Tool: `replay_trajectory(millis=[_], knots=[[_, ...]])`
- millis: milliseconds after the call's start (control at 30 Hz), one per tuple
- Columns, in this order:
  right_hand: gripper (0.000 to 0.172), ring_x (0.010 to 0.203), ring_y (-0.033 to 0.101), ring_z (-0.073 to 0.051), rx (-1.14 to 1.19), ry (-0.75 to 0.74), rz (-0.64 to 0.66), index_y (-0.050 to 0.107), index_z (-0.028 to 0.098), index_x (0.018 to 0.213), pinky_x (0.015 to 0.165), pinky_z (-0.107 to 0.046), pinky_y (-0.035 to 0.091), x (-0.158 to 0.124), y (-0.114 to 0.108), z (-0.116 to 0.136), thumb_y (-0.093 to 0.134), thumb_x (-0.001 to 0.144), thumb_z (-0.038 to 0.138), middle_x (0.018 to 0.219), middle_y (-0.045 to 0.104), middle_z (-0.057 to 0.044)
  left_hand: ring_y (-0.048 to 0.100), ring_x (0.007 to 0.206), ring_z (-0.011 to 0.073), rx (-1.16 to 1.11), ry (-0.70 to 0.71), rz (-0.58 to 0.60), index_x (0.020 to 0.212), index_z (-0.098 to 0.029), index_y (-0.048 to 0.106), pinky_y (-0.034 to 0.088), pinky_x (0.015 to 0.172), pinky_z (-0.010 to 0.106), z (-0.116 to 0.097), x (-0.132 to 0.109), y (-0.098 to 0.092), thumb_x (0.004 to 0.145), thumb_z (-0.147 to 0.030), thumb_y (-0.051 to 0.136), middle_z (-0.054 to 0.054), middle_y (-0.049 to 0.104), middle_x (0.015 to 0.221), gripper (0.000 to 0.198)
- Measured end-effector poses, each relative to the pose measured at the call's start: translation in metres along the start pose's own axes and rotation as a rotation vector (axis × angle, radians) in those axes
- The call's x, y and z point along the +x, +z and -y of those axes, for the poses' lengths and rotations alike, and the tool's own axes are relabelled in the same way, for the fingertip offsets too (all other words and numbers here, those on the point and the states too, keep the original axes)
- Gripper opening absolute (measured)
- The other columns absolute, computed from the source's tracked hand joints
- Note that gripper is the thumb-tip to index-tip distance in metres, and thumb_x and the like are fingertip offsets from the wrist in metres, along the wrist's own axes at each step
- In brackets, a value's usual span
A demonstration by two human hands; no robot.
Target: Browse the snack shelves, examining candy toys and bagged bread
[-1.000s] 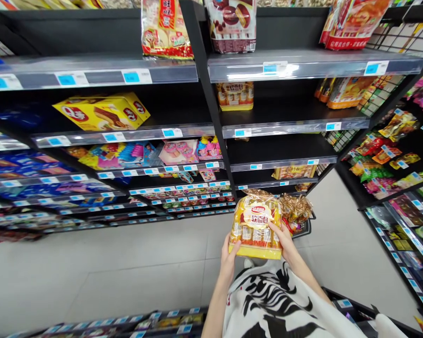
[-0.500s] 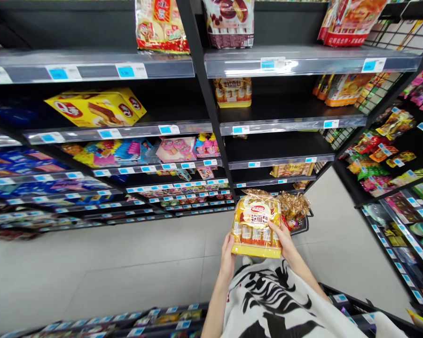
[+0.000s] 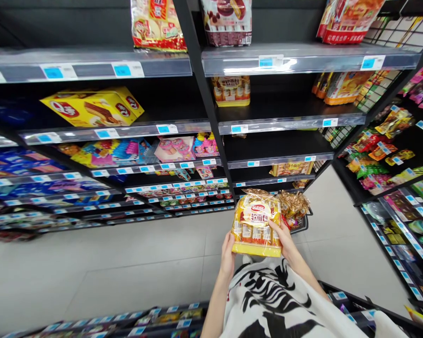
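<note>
Both my hands hold a yellow bag of small wrapped breads [image 3: 255,225] in front of my chest, over the aisle floor. My left hand [image 3: 227,256] grips its lower left corner, fingers curled round the edge. My right hand [image 3: 284,238] clasps the bag's lower right side, thumb on its front. Just behind the bag, a black basket [image 3: 301,224] on the floor holds more gold-tied bags [image 3: 295,203]. A matching bag [image 3: 231,90] stands on the second shelf [image 3: 289,123], straight ahead and higher up.
Black shelving [image 3: 200,80] with blue price tags fills the view ahead. A yellow cake box [image 3: 91,107] lies on the left shelf. Snack racks [image 3: 395,155] line the right side. Another low shelf edge [image 3: 169,315] runs close below me. Pale tiled floor [image 3: 127,263] stretches left.
The bag and both hands have stayed almost still; the view has tilted slightly, so the shelves sit a little lower and to the left.
</note>
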State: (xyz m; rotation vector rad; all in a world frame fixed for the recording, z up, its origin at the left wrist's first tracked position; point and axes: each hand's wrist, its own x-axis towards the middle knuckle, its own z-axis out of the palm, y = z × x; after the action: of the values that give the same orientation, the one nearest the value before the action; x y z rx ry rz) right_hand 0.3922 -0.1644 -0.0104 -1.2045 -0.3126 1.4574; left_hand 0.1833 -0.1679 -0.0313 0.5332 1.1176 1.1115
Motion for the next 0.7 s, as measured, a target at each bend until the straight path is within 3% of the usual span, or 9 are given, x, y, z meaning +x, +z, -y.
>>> replay_trajectory(millis=[700], knots=[[0.047,0.102,0.078,-0.031,-0.004,0.05,-0.017,0.073,0.024,0.111,0.086,-0.04,0.065,-0.0002,0.0031,0.0005,0.091,0.069,0.033,0.105,0.083,-0.005,0.07,0.102,0.027,-0.007,-0.017,-0.015,0.12,-0.02,0.069,0.053,0.078,0.03,0.0035,0.0037,-0.0058,0.074,-0.065,0.084,0.01,0.074,0.115,0.067]])
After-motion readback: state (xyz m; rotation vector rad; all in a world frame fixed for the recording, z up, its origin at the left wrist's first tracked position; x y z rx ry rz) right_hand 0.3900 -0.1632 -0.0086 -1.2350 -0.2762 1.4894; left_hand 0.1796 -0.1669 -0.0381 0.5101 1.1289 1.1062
